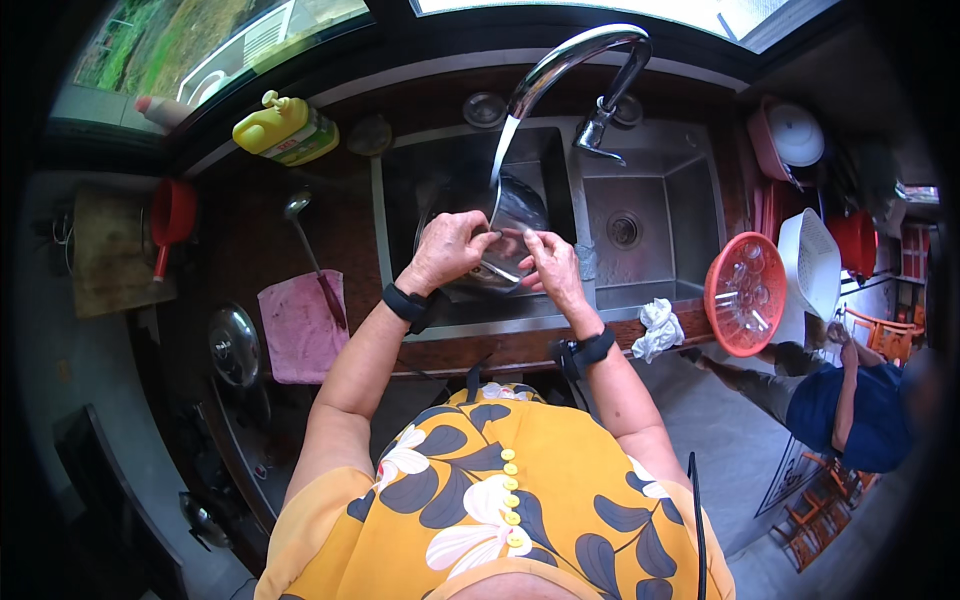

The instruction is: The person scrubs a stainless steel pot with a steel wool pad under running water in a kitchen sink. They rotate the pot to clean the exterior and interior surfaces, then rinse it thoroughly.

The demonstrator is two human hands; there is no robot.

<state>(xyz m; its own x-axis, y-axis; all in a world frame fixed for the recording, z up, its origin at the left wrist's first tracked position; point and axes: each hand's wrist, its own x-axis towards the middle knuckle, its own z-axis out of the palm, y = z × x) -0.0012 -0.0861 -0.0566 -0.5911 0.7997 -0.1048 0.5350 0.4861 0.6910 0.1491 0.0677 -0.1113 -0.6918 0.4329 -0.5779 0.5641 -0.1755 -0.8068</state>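
My left hand and my right hand are over the left sink basin. Thumb and fingers of each pinch the edge of a clear, see-through item; whether it is glass or thin plastic I cannot tell. Water runs from the chrome faucet and falls close to my left fingertips. Below my hands, a shiny rounded vessel sits in the basin, partly hidden. Both wrists wear black bands.
Left lie a ladle, pink cloth and yellow detergent jug. The right basin adjoins. Beyond are a crumpled white cloth, an orange basket of clear glasses and a white basket. Another person is at right.
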